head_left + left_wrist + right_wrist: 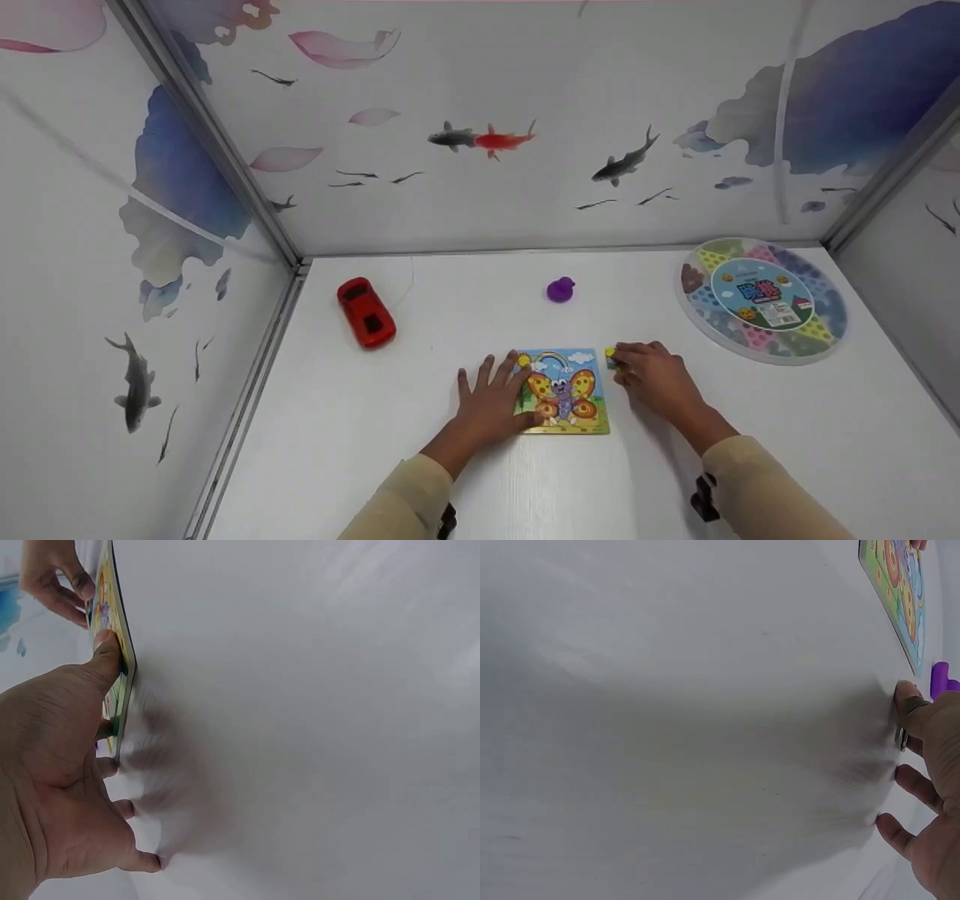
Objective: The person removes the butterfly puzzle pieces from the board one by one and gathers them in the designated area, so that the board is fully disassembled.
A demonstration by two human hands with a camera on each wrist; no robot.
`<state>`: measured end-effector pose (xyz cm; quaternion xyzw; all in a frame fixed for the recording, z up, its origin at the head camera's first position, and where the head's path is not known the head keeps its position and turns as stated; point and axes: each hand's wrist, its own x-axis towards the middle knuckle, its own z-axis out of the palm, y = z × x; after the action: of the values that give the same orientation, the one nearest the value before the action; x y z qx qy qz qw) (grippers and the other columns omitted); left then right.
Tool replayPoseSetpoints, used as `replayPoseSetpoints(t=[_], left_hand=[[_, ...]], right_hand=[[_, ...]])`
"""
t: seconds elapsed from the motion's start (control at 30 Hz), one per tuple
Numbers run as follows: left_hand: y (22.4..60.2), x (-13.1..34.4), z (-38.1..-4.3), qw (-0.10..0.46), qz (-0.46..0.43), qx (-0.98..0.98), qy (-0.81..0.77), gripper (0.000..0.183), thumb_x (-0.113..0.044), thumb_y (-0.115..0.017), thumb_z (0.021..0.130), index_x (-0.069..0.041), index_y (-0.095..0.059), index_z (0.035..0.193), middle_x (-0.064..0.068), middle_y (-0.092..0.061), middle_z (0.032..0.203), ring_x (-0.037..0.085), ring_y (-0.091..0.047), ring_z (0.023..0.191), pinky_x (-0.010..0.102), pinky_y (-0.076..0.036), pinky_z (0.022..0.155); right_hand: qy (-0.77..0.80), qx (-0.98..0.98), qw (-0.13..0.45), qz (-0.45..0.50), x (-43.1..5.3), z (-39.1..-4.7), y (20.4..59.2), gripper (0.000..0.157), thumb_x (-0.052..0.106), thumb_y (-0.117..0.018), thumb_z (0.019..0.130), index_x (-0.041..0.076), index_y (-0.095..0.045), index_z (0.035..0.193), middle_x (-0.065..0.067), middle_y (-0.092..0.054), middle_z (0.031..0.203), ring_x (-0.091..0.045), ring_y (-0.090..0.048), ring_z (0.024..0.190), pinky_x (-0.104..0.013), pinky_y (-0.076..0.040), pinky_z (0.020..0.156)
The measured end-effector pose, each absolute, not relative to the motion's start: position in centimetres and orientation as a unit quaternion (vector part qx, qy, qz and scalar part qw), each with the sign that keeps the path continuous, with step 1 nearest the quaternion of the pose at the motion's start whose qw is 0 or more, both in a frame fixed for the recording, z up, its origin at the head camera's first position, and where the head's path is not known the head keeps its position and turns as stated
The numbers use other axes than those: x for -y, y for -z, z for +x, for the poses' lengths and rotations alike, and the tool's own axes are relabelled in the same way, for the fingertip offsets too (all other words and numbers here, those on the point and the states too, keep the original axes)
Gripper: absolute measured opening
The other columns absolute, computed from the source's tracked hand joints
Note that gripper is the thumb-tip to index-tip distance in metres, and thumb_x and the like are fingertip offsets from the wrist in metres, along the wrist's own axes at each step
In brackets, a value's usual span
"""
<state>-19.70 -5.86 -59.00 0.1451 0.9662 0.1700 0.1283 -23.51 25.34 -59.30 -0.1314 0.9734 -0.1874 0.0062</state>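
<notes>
A square butterfly puzzle [564, 397] lies flat on the white table. My left hand [489, 405] rests with spread fingers over its left side, the thumb [106, 652] on its near edge and the outer fingers on the tabletop. Just off the puzzle's upper right edge, my right hand [658, 379] pinches a small yellow-and-green puzzle piece [610, 358] between thumb and fingers. Most of that piece is hidden by the fingers. In the right wrist view only its thin edge [901, 738] shows below the thumb, low over the table.
Beyond the puzzle sits a small purple duck [560, 290]. A red toy car [366, 313] stands at the back left. On the right lies a large round board-game box [761, 301]. Printed wall panels [480, 202] enclose the table at the back and sides.
</notes>
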Motion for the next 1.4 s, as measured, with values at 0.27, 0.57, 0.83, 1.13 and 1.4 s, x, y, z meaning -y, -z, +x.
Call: replayPoseSetpoints(t=[0.27,0.57,0.83,1.13,1.4], left_hand=[[58.7,5.7,-20.0,0.127,0.143,-0.967,-0.168,0.087,-0.067,-0.071,0.099,-0.026,-0.043,0.171,0.004,-0.027,0.184,0.041,-0.022,0.171,0.082,-0.018,0.130],[58.9,5.6,-19.9,0.121,0.139,-0.969,-0.163,0.087,-0.066,-0.073,0.098,-0.026,-0.045,0.170,0.004,-0.028,0.184,0.041,-0.023,0.171,0.082,-0.018,0.130],[58.9,5.3,-19.8,0.125,0.138,-0.969,-0.161,0.088,-0.067,-0.072,0.098,-0.027,-0.043,0.171,0.004,-0.025,0.185,0.042,-0.021,0.172,0.083,-0.016,0.130],[58.7,5.2,-19.9,0.121,0.142,-0.970,-0.155,0.087,-0.068,-0.071,0.099,-0.027,-0.044,0.171,0.004,-0.027,0.184,0.041,-0.022,0.171,0.082,-0.018,0.130],[58.6,5.2,-19.9,0.122,0.135,-0.969,-0.165,0.087,-0.065,-0.074,0.098,-0.027,-0.045,0.170,0.004,-0.027,0.184,0.041,-0.022,0.171,0.082,-0.017,0.130]], right_hand=[[0.195,-0.973,0.009,-0.125,-25.3,-23.6,59.2,0.037,0.012,-0.081,0.101,0.008,-0.078,0.138,-0.014,-0.070,0.153,-0.041,-0.066,0.134,-0.073,-0.054,0.108],[0.192,-0.976,0.026,-0.103,-24.4,-24.5,58.6,0.023,0.007,-0.082,0.098,0.010,-0.082,0.120,-0.011,-0.077,0.126,-0.035,-0.065,0.113,-0.076,-0.056,0.096],[0.191,-0.977,0.045,-0.085,-24.3,-24.7,58.1,0.015,0.007,-0.082,0.097,0.012,-0.083,0.111,-0.009,-0.075,0.120,-0.032,-0.061,0.110,-0.079,-0.054,0.098],[0.188,-0.978,0.051,-0.081,-24.5,-24.6,58.0,0.015,0.007,-0.082,0.098,0.014,-0.082,0.111,-0.008,-0.073,0.120,-0.031,-0.060,0.110,-0.078,-0.054,0.097],[0.192,-0.976,0.053,-0.090,-24.4,-24.6,57.9,0.016,0.009,-0.080,0.099,0.013,-0.082,0.114,-0.010,-0.074,0.123,-0.032,-0.060,0.111,-0.078,-0.053,0.099]])
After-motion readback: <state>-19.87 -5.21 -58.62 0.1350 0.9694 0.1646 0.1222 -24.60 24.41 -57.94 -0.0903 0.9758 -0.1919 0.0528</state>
